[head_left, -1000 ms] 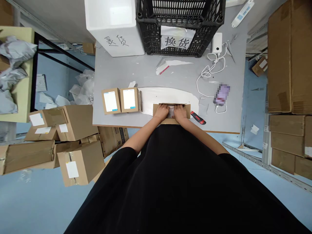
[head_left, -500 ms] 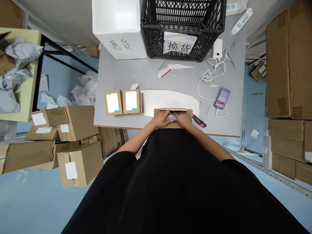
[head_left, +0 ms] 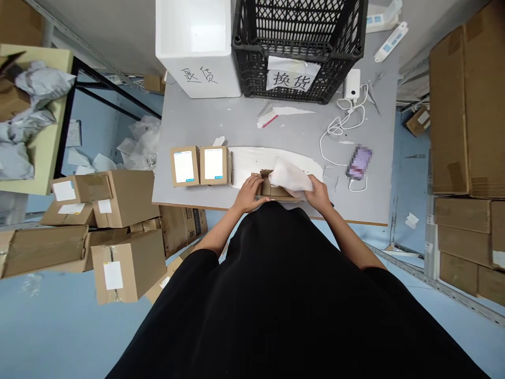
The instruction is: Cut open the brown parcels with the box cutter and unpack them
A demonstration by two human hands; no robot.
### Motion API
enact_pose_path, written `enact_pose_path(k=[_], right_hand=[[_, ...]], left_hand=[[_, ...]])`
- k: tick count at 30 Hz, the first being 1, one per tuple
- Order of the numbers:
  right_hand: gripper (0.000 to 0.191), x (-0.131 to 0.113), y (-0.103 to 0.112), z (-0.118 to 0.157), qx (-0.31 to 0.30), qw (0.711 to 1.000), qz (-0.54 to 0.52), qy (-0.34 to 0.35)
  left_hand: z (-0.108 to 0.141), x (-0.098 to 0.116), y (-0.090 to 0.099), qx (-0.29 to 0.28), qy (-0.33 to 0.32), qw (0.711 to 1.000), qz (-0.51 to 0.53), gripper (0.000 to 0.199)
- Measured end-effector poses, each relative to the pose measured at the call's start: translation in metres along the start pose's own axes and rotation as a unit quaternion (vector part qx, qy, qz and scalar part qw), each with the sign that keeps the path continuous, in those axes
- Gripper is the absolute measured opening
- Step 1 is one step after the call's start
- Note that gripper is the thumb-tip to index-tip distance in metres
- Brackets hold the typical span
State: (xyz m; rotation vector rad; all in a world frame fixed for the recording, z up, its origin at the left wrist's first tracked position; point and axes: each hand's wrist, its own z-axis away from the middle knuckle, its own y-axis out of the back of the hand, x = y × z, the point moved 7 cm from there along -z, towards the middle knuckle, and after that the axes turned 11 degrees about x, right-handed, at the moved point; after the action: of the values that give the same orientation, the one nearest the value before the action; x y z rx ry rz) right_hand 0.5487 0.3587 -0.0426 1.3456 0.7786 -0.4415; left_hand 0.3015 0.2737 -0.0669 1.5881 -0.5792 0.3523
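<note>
An opened cardboard box (head_left: 272, 190) sits at the front edge of the table, close to my body. My left hand (head_left: 249, 195) grips the box's left side, fingers over the wall and thumb along the near edge. A white, soft-looking wrapped packet (head_left: 291, 175) is raised above the box's right part; what it contains is hidden. My right hand (head_left: 317, 193) is closed on the packet's right end. Two small labelled cardboard boxes (head_left: 201, 166) stand side by side to the left of my left hand.
A white bin (head_left: 213, 79) and a black plastic crate (head_left: 298, 79) stand at the table's back. To the right lie a phone (head_left: 359, 161), a white cable (head_left: 335, 126) and tweezers (head_left: 373, 100). Cardboard boxes (head_left: 130, 268) are stacked on the left, others (head_left: 465, 216) on the right.
My right hand has lifted the white packet out of the box and moved right. My left hand has shifted left onto the box's side. The red-black cutter is now mostly hidden.
</note>
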Motion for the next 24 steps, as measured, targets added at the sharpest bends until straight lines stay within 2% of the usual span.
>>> enact_pose_path(k=[2, 5, 7, 10, 13, 19, 22, 24], right_hand=[[0.036, 0.013, 0.013, -0.003, 0.066, 0.992, -0.09, -0.062], [0.042, 0.033, 0.02, -0.007, 0.132, 0.946, -0.242, -0.173], [0.045, 0.044, 0.018, -0.01, 0.15, 0.905, -0.318, -0.238], [0.04, 0.059, 0.013, -0.016, 0.176, 0.859, -0.375, -0.3], [0.033, 0.074, -0.002, -0.021, 0.186, 0.828, -0.404, -0.341], [0.023, 0.09, -0.057, -0.017, 0.132, 0.82, -0.371, -0.415], [0.025, 0.091, -0.078, -0.011, 0.106, 0.825, -0.348, -0.433], [0.027, 0.096, -0.086, -0.008, 0.088, 0.839, -0.314, -0.436]], left_hand=[[0.001, 0.004, -0.002, -0.025, -0.031, 0.999, -0.011, 0.075], [0.002, 0.012, -0.01, -0.066, -0.073, 0.995, -0.035, 0.079], [0.002, 0.014, -0.015, -0.088, -0.089, 0.991, -0.055, 0.063], [0.005, 0.009, -0.015, -0.1, -0.089, 0.987, -0.089, 0.022], [0.014, -0.009, -0.004, -0.088, -0.057, 0.988, -0.115, 0.022], [0.035, -0.048, 0.024, -0.061, 0.001, 0.989, -0.136, 0.024], [0.039, -0.055, 0.029, -0.058, 0.012, 0.989, -0.139, 0.023], [0.04, -0.055, 0.032, -0.052, 0.019, 0.989, -0.134, 0.024]])
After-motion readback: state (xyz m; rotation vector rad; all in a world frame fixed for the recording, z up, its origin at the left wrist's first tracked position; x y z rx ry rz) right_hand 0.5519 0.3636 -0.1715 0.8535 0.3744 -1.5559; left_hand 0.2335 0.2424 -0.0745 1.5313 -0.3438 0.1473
